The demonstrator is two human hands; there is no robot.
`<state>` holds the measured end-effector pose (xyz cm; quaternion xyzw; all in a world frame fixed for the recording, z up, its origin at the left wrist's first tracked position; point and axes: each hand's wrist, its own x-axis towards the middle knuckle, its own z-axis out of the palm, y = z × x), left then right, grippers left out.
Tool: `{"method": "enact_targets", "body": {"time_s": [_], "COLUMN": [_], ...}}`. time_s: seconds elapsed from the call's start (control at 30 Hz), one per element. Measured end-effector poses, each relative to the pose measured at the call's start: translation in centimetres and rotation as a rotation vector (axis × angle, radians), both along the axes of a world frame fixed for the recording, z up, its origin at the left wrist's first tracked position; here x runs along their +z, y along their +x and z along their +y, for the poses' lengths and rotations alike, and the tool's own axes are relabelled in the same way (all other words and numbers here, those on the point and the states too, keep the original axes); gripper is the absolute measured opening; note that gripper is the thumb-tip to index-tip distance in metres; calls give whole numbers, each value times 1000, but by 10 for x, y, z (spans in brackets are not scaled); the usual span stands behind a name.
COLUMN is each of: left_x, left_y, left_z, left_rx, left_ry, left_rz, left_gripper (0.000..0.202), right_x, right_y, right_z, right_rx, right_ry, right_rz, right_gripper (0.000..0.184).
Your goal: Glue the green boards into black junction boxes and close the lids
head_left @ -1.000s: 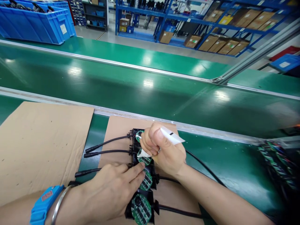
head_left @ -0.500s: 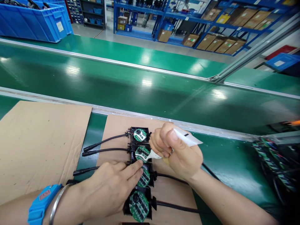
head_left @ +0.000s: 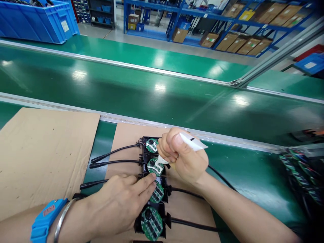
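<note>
My right hand [head_left: 186,158], a little right of the lower centre of the frame, is curled in a fist around a white, soft-looking tube [head_left: 194,141]. Its flat tail with a short black mark sticks out past my thumb, and its narrow nozzle points down and left over a round green circuit board [head_left: 152,170], the second from the top in a column of four. A winding bead of white paste [head_left: 158,168] lies on that board and meets the nozzle; I cannot tell whether the tip itself touches the board.

My left hand [head_left: 118,204], at the bottom centre-left, grips nothing: its fingers lie stretched out and close together, the tips resting at the lower edge of that second board and over part of the third green board [head_left: 157,194]. The top board [head_left: 149,141] carries white paste too; the bottom board [head_left: 152,223] shows only dark components on green.

All four boards sit in black plastic housings [head_left: 162,206] on a tan cardboard sheet [head_left: 134,132]. Thin black cables with plug ends [head_left: 115,164] run out to the left, thicker black cables [head_left: 194,224] to the right. On my left wrist, lower left, are a bright blue strap [head_left: 49,219] and a silver metal bangle [head_left: 60,222]. A big blue plastic bin [head_left: 37,25] stands at the upper left.
</note>
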<state>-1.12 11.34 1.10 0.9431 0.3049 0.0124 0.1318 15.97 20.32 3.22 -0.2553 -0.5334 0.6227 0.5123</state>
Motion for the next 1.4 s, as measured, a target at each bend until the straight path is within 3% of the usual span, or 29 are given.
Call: {"method": "enact_targets", "body": {"time_s": [0.13, 0.23, 0.33, 0.63, 0.97, 1.4], "left_x": [7, 20, 29, 13, 4, 4], "left_y": [-2, -3, -2, 1, -7, -6], "left_z": [-4, -16, -29, -44, -52, -51], "left_rx": [-25, -76, -118, -83, -52, -45], "left_ry": [22, 8, -22, -16, -27, -8], "left_rz": [7, 10, 53, 83, 44, 34], "left_gripper": [61, 53, 51, 54, 61, 61], "right_x": [11, 25, 29, -2, 7, 10], "right_y": [8, 15, 14, -13, 0, 14], "right_z": [-5, -21, -41, -50, -57, -61], "right_rx": [12, 40, 110, 156, 151, 118], "right_ry": [-22, -86, -152, -115, -125, -140], "right_rz": [37, 91, 102, 164, 81, 71], "right_gripper": [38, 38, 38, 36, 37, 37]}}
